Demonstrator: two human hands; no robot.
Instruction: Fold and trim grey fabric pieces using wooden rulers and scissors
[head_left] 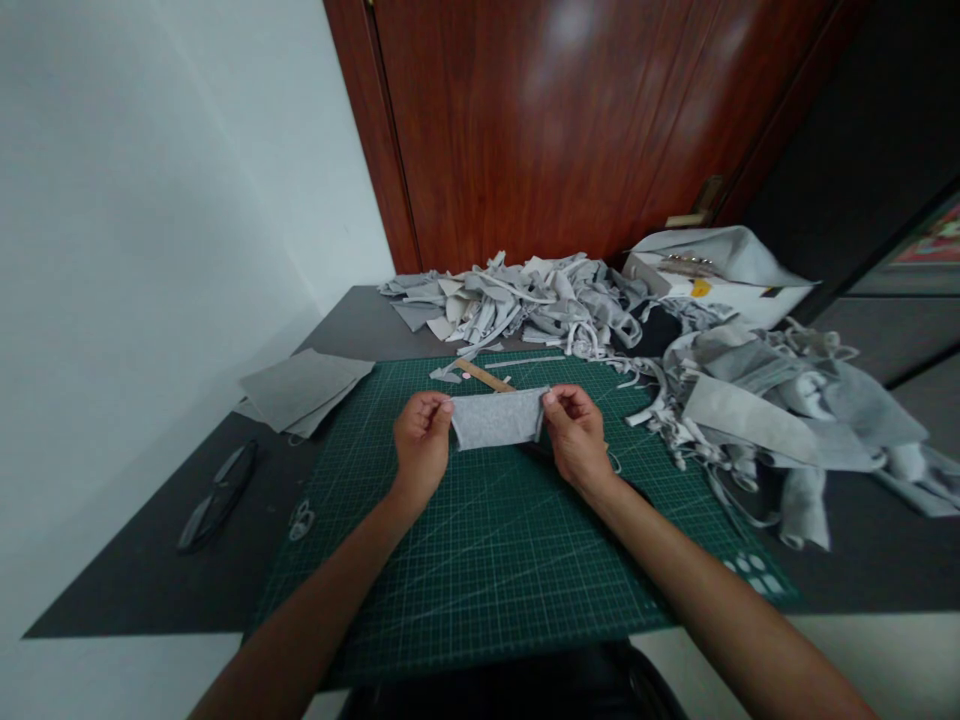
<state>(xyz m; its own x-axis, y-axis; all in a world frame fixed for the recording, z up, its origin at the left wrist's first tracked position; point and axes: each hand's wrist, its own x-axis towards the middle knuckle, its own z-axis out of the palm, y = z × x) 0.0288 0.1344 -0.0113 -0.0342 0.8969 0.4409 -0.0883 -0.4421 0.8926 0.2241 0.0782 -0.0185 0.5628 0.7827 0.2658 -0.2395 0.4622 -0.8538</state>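
Stretched between my two hands is a small rectangular piece of grey fabric (496,418), held above the green cutting mat (480,570). My left hand (424,440) pinches its upper left corner between thumb and fingers. The upper right corner is pinched by my right hand (576,430). Behind the fabric lies a wooden ruler-like strip (480,374), partly covered by it. A dark object shows under the fabric's right end, mostly hidden by the cloth and my right hand, so its kind is unclear.
Grey fabric scraps (517,300) are heaped along the back, with another pile (795,400) on the right. A white box (735,290) stands at the back right. Flat grey sheets (304,385) and eyeglasses (217,495) lie left. A wooden door (525,130) rises behind the table.
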